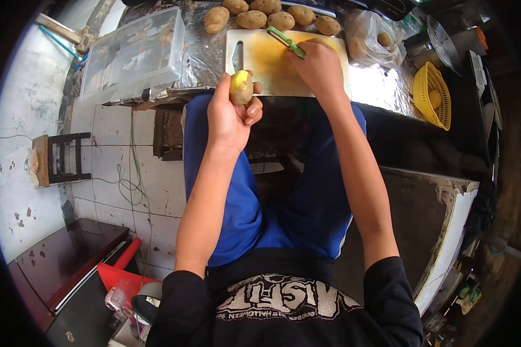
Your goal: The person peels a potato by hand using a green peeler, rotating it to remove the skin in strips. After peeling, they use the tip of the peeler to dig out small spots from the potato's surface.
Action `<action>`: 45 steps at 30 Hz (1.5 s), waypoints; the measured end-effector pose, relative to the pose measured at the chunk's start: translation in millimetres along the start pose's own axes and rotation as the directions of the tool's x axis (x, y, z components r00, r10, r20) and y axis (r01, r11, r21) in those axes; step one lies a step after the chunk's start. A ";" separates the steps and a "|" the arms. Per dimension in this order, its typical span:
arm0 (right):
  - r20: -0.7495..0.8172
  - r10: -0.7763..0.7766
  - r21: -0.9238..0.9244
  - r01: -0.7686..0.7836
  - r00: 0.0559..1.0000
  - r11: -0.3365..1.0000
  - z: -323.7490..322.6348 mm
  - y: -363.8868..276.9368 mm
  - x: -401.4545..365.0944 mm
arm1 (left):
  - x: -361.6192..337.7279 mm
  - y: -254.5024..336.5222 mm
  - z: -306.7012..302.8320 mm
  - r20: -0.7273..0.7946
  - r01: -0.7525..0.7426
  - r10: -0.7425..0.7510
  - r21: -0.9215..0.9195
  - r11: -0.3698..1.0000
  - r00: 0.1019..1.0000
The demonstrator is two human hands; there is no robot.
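Observation:
My left hand (231,113) is closed around a potato (241,92) near the front edge of the counter. The top of that potato is bare and yellow; brown skin covers the lower part. In my right hand (321,63) is a green vegetable peeler (286,43), its head pointing up and left. The peeler is above a white cutting board (250,58) with a yellowish stain, apart from the potato. Several unpeeled potatoes (252,19) lie along the far side of the board.
A clear plastic container (134,55) stands on the counter at the left. To the right are a plastic bag (371,37) with something brown inside and a yellow basket (424,92) holding a potato. A small stool (63,159) is at far left.

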State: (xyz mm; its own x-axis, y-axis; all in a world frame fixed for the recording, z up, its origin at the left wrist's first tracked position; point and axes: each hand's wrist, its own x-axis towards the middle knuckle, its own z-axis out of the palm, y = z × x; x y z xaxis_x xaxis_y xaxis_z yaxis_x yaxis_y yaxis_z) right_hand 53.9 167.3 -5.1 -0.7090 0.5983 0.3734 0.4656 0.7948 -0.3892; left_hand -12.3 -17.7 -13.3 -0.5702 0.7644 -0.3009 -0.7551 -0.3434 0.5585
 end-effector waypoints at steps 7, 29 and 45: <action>0.137 -0.100 0.058 0.093 0.985 0.994 -23.9 -10.8 -40.9 | -1.5 5.4 3.9 0.048 0.076 -0.071 -0.111 0.991 0.996; 0.169 -0.112 0.190 0.079 0.979 0.979 -35.9 -78.2 -88.7 | -2.6 -9.5 18.6 -0.122 -0.245 0.383 0.586 0.772 0.916; 0.053 0.012 0.301 -0.027 0.999 0.953 -36.6 -75.8 -79.6 | -14.3 -14.2 32.7 -0.060 -0.382 0.506 0.579 0.720 0.861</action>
State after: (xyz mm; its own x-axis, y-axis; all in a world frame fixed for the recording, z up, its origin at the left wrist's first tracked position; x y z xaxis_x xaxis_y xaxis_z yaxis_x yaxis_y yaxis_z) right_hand 94.4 63.2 25.6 -0.7303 0.6015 0.3238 0.3040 0.7106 -0.6345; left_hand 17.2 -5.8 8.4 -0.8920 0.4515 -0.0231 -0.1380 -0.2232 0.9650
